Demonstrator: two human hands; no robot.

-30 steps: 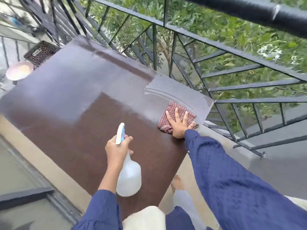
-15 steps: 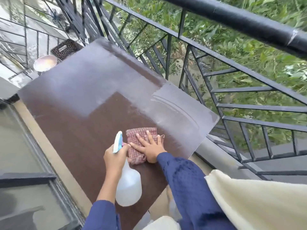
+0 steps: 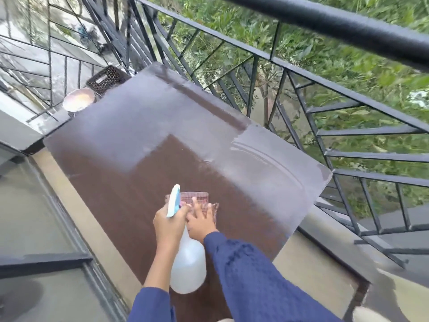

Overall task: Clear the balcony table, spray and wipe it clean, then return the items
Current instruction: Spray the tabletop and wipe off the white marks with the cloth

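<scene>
A dark brown balcony table (image 3: pixel 144 140) fills the middle of the view, its far half shining with wet streaks. My left hand (image 3: pixel 168 223) grips the neck of a translucent white spray bottle (image 3: pixel 188 266) with a light blue trigger head, held just above the near part of the table. Right beside it, my right hand (image 3: pixel 201 220) presses flat with spread fingers on a red checked cloth (image 3: pixel 197 198) lying on the tabletop. The bottle head hides the cloth's left edge.
A black metal railing (image 3: pixel 325 24) runs along the table's far and right sides, with green foliage beyond. A round metal bowl (image 3: pixel 79 101) and a dark perforated crate (image 3: pixel 105 79) sit past the table's far left corner. A glass door frame lies at the left.
My right hand has dragged the cloth from the table's right edge leftward, up against the spray bottle. My left hand has kept holding the bottle in about the same place.
</scene>
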